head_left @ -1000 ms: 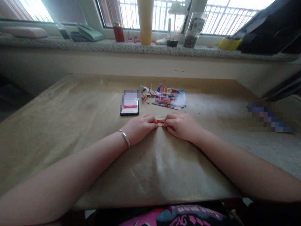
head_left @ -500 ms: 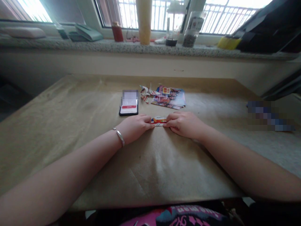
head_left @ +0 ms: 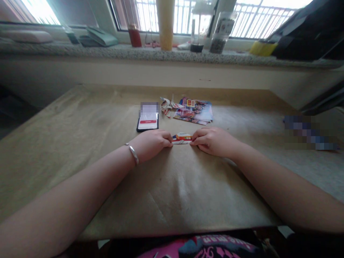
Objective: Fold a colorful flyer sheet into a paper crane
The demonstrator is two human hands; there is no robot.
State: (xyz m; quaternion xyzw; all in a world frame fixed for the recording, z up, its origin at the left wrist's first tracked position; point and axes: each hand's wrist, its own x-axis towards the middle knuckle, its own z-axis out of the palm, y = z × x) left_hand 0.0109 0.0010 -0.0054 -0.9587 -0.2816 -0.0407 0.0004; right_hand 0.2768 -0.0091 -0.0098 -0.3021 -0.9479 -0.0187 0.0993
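Observation:
A small folded piece of printed paper (head_left: 182,138), white with red, orange and blue, lies low over the table between my hands. My left hand (head_left: 154,144), with a silver bangle at the wrist, pinches its left end. At its right end my right hand (head_left: 212,141) grips the paper between thumb and fingers. The paper's two ends are hidden under my fingertips. Just beyond my left hand lies a phone (head_left: 148,122) with a lit screen, partly blurred out.
Behind the hands are a stack of printed leaflets (head_left: 199,110) and a folded paper shape (head_left: 167,105). A blurred-out item (head_left: 309,132) lies at the right. The table (head_left: 172,193) ends below a granite windowsill (head_left: 107,52) holding bottles and a tall yellow cylinder (head_left: 166,25).
My hands have moved slightly apart along the paper, the left hand to the left and the right hand to the right. More of the paper's middle shows now.

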